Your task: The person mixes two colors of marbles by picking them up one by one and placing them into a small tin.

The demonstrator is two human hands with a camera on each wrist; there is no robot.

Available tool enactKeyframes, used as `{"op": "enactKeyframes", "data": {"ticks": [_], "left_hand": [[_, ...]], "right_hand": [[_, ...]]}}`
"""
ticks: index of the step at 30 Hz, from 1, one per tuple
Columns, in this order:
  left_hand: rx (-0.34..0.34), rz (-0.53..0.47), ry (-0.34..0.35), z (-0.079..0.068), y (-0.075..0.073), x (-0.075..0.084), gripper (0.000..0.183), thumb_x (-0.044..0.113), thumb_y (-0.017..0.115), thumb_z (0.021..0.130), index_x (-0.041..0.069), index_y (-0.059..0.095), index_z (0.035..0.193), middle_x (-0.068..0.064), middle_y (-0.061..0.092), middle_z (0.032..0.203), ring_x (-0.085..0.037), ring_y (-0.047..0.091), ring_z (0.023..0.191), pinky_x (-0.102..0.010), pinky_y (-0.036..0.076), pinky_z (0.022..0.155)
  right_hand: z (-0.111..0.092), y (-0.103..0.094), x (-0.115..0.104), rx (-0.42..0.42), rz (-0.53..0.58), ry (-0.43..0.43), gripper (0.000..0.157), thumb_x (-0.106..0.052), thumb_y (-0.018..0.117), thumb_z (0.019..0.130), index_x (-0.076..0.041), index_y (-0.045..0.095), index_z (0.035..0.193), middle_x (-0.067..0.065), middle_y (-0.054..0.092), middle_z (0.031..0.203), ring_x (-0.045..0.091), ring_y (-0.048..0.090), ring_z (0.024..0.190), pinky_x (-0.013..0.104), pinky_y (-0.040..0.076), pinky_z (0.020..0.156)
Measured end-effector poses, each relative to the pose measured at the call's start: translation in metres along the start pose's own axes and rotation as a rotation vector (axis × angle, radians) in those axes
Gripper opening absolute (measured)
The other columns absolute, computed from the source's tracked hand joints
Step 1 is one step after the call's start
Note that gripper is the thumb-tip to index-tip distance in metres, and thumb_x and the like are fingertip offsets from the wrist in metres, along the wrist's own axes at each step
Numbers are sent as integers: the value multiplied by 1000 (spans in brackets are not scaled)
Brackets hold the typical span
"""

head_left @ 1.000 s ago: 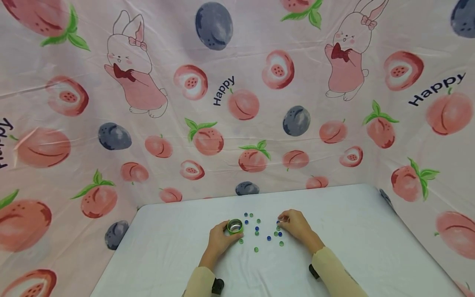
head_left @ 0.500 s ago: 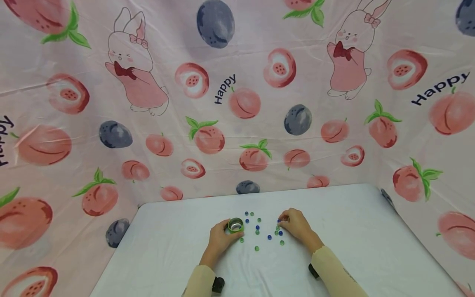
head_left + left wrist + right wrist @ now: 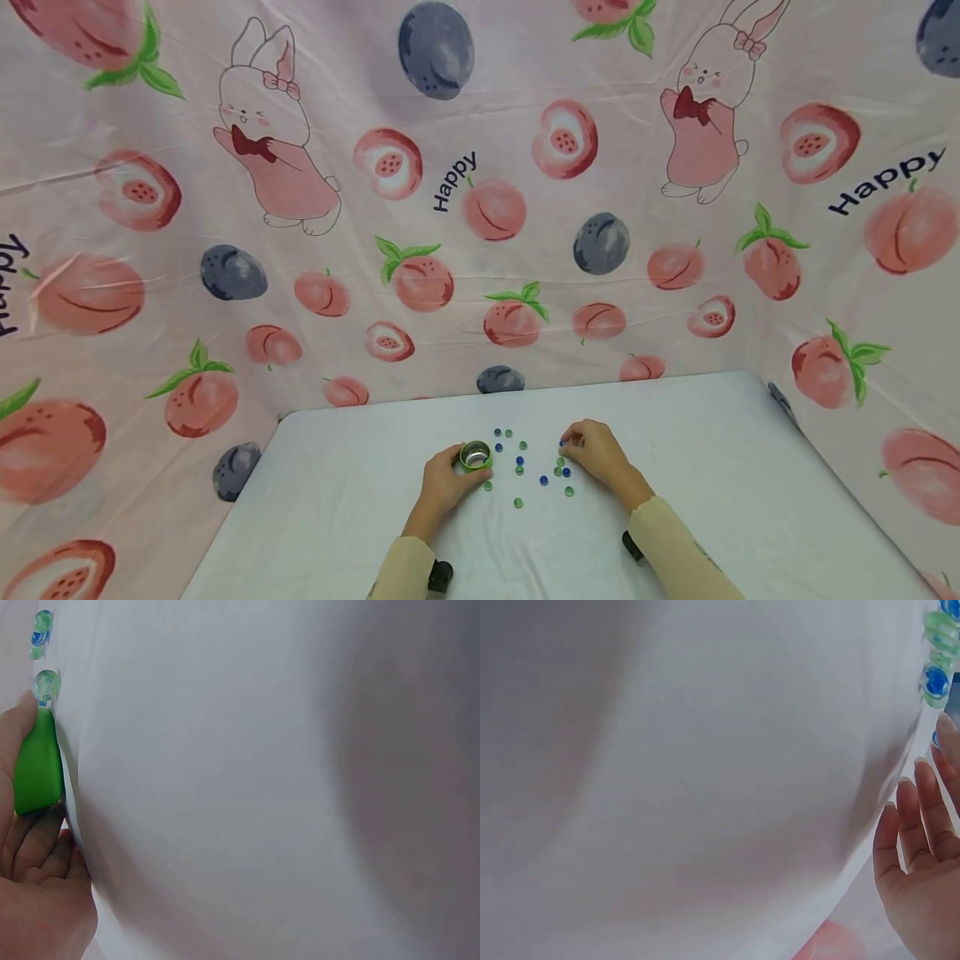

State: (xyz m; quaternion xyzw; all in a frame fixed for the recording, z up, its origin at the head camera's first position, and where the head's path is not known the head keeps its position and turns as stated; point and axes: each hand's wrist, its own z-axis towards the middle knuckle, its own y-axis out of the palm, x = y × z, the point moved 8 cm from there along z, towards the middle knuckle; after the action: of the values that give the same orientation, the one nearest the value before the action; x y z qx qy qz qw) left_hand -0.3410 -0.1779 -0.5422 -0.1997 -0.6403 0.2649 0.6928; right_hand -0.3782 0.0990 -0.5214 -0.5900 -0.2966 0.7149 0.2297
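My left hand (image 3: 446, 483) grips a small round green tin (image 3: 467, 468) with a shiny metal inside, its opening facing up. In the left wrist view the tin's green side (image 3: 39, 766) sits between thumb and fingers. My right hand (image 3: 597, 451) pinches a blue marble (image 3: 562, 443) between thumb and index finger, at the right end of the scattered marbles. Its other fingers extend loosely in the right wrist view. Just below those fingertips lie a green marble (image 3: 561, 462), another green marble (image 3: 558, 472) and a blue marble (image 3: 566, 472).
Several more green and blue marbles lie loose between the hands, such as a green marble (image 3: 518, 503) at the front and a blue marble (image 3: 497, 432) at the back. A white cloth covers the table (image 3: 337, 517). A fruit-and-rabbit patterned curtain (image 3: 420, 367) hangs behind and at both sides.
My right fingers, with the blue marble pinched, have shifted slightly away from the green marble below them. The left hand and the tin have stayed in place.
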Motion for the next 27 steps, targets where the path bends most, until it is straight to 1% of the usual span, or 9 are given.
{"op": "enactKeyframes", "data": {"ticks": [6,11,16,19,25,27], "left_hand": [[-2,-3,8,-1,-1,2,71,25,93,82,-10,63,136,-28,65,138,-48,56,136,-59,45,116],[-2,-4,12,-1,-2,2,71,25,93,82,-11,63,136,-29,65,138,-49,56,136,-60,45,116],[-3,-5,3,0,-1,1,73,26,93,82,-11,62,137,-29,65,139,-49,56,136,-60,44,116],[-5,-22,-9,0,-1,-2,73,26,92,83,-10,62,138,-29,64,140,-48,55,138,-59,44,117],[-2,-29,9,1,-1,-2,68,24,93,82,-8,65,135,-27,67,137,-47,57,135,-60,45,116],[-3,-25,12,1,-1,-2,67,24,93,82,-7,65,134,-26,67,137,-47,58,135,-60,45,115]], "right_hand": [[3,-2,-10,-5,14,-4,6,-6,80,92,-6,78,98,0,61,83,14,52,77,27,46,69],[4,2,-19,-19,33,-8,7,-7,81,92,-5,78,98,0,61,83,15,52,77,27,46,69],[8,10,-29,-37,30,-32,7,-8,82,92,-6,78,97,0,62,83,14,52,76,26,46,68],[10,16,-35,-47,30,-52,7,-9,82,92,-6,78,97,-1,62,83,14,52,75,26,46,68],[12,27,-50,-54,27,-96,6,-9,82,91,-6,79,95,0,61,83,13,51,74,26,46,66],[12,31,-54,-62,36,-96,6,-9,82,91,-6,79,95,0,61,83,13,51,75,26,46,66]]}}
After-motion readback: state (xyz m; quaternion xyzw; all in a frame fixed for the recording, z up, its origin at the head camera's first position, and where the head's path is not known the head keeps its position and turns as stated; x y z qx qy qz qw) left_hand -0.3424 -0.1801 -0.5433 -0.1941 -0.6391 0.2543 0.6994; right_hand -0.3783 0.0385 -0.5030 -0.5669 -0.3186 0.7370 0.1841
